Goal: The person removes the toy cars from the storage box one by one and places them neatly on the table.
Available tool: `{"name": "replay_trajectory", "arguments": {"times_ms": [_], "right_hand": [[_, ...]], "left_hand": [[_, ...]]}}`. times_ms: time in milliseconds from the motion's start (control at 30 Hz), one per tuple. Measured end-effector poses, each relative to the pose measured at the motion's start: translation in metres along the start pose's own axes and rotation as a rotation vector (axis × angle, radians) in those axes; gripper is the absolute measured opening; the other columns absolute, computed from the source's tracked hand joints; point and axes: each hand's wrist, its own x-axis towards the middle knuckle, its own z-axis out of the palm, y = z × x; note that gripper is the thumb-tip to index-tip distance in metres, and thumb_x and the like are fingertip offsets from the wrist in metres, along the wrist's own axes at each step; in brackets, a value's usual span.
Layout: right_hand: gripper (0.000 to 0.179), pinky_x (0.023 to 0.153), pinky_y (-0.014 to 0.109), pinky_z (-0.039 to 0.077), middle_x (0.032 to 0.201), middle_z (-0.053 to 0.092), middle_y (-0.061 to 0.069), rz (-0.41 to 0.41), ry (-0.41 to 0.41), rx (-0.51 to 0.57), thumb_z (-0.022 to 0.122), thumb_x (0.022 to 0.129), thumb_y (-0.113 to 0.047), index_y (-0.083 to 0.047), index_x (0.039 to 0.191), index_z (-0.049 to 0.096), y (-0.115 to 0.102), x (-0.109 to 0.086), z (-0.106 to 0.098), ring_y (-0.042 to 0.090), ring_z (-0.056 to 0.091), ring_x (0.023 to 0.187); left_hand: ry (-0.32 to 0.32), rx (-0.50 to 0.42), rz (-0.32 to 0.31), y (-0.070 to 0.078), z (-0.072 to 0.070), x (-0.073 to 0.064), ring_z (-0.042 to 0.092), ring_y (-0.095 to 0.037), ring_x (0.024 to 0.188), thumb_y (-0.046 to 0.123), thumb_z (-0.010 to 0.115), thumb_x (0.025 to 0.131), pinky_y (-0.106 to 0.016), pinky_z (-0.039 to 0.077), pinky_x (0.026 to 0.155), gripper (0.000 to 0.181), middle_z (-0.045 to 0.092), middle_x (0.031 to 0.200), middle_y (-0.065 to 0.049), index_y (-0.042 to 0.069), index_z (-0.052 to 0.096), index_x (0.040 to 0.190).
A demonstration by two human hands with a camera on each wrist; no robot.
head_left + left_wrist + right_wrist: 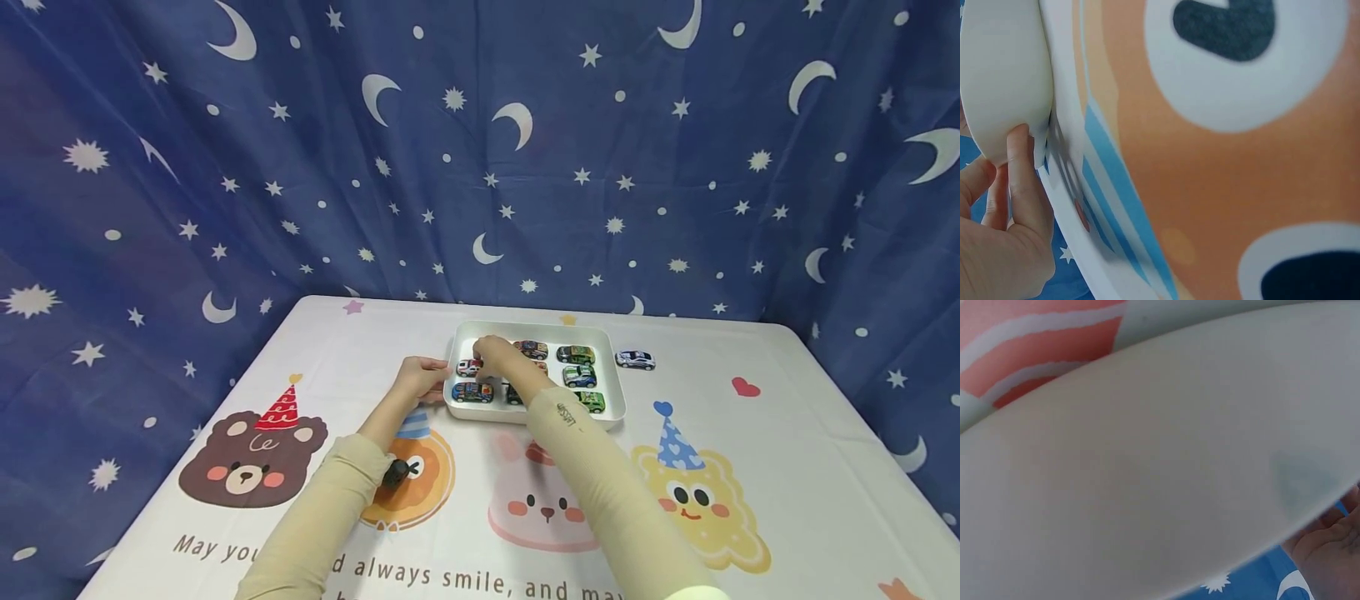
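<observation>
A shallow white tray (pixel 615 392) stands on the table with several small toy cars lying in it. At its left end, my left hand (pixel 420 379) pinches the tray's wall between thumb and fingers; the left wrist view also shows these fingertips (pixel 1019 134) against the white side. My right hand (pixel 497 357) reaches into the tray's left part, fingers bent downward. Beside its fingertips is a red-and-white toy car (pixel 468 367), partly covered. Whether the right fingers hold a car is hidden. A blue-and-orange toy car (pixel 472 392) lies just in front.
Right of the tray, a white-and-dark toy car (pixel 635 360) lies on the tablecloth (pixel 810 467), which has printed cartoon faces. A green toy car (pixel 575 355) sits in the tray's back right. Behind the table hangs a blue curtain (pixel 555 208) with moons and stars.
</observation>
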Motion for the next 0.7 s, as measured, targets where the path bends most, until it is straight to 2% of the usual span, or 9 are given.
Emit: {"name": "replay_trajectory", "arguments": {"times_ms": [67,100,200,267,333,433,467,533,700], "right_hand": [[0.031,0.093,0.032,0.051,0.103,0.066,0.007,0.069,-0.055,-0.019,0.078,0.077,-0.017,-0.004,0.101,0.065,0.000,0.026,0.008,0.020,0.059,0.098],[0.031,0.091,0.033,0.052,0.099,0.067,0.007,0.094,-0.075,-0.015,0.081,0.073,-0.016,-0.004,0.097,0.065,0.003,0.033,0.010,0.021,0.059,0.095],[0.033,0.091,0.037,0.052,0.098,0.067,0.009,0.074,-0.076,0.043,0.082,0.072,-0.019,-0.003,0.096,0.066,0.017,0.043,0.019,0.024,0.059,0.095],[0.038,0.087,0.034,0.052,0.095,0.066,0.006,0.020,-0.040,0.080,0.084,0.069,-0.029,-0.007,0.094,0.066,0.033,0.056,0.032,0.021,0.059,0.092],[0.039,0.088,0.033,0.052,0.097,0.067,0.005,0.022,-0.041,0.093,0.084,0.069,-0.030,-0.007,0.096,0.067,0.032,0.053,0.029,0.021,0.059,0.093],[0.037,0.088,0.033,0.052,0.100,0.066,0.007,0.029,-0.007,0.111,0.082,0.073,-0.026,-0.006,0.100,0.067,0.023,0.036,0.018,0.020,0.059,0.092],[0.036,0.092,0.035,0.051,0.104,0.066,0.010,0.069,-0.031,0.106,0.080,0.075,-0.019,-0.003,0.105,0.066,0.011,0.025,0.008,0.023,0.059,0.096],[0.034,0.092,0.036,0.051,0.104,0.066,0.012,0.060,-0.002,0.116,0.077,0.078,-0.015,-0.001,0.107,0.066,0.004,0.014,0.001,0.024,0.058,0.096],[0.034,0.097,0.035,0.050,0.110,0.066,0.011,0.039,0.014,0.160,0.075,0.080,-0.014,-0.002,0.110,0.066,0.004,0.011,0.001,0.023,0.058,0.101]], "left_hand": [[-0.002,-0.002,0.001,0.000,0.000,0.000,0.059,-0.007,0.057,0.009,0.063,0.089,-0.021,0.059,0.053,0.030,0.066,0.079,-0.008,-0.003,0.062,0.117],[-0.003,-0.001,0.000,0.000,0.000,0.000,0.059,-0.007,0.057,0.009,0.063,0.089,-0.022,0.059,0.053,0.030,0.067,0.081,-0.009,-0.003,0.062,0.117],[-0.003,0.001,0.003,0.000,-0.001,-0.001,0.060,-0.008,0.058,0.009,0.063,0.089,-0.024,0.060,0.056,0.030,0.069,0.086,-0.013,-0.003,0.063,0.117],[-0.004,-0.006,0.007,0.001,-0.002,-0.001,0.060,-0.008,0.058,0.009,0.063,0.090,-0.025,0.061,0.058,0.030,0.069,0.090,-0.016,-0.004,0.062,0.117],[-0.006,-0.008,0.005,0.001,-0.001,-0.002,0.060,-0.008,0.058,0.008,0.063,0.090,-0.026,0.061,0.059,0.030,0.069,0.091,-0.017,-0.004,0.062,0.117],[-0.004,-0.016,-0.002,0.003,0.000,-0.001,0.059,-0.008,0.057,0.008,0.063,0.089,-0.024,0.060,0.056,0.030,0.068,0.085,-0.014,-0.003,0.062,0.117],[-0.001,-0.016,-0.004,0.002,0.000,-0.001,0.059,-0.008,0.057,0.008,0.063,0.089,-0.023,0.059,0.054,0.030,0.067,0.081,-0.011,-0.003,0.062,0.117],[0.005,-0.011,-0.011,0.003,0.000,0.000,0.058,-0.008,0.055,0.008,0.064,0.089,-0.021,0.059,0.052,0.030,0.064,0.076,-0.007,-0.002,0.063,0.117],[0.003,-0.005,-0.016,0.001,-0.001,0.000,0.059,-0.007,0.054,0.008,0.064,0.089,-0.022,0.059,0.055,0.030,0.063,0.071,-0.004,-0.002,0.063,0.117]]}}
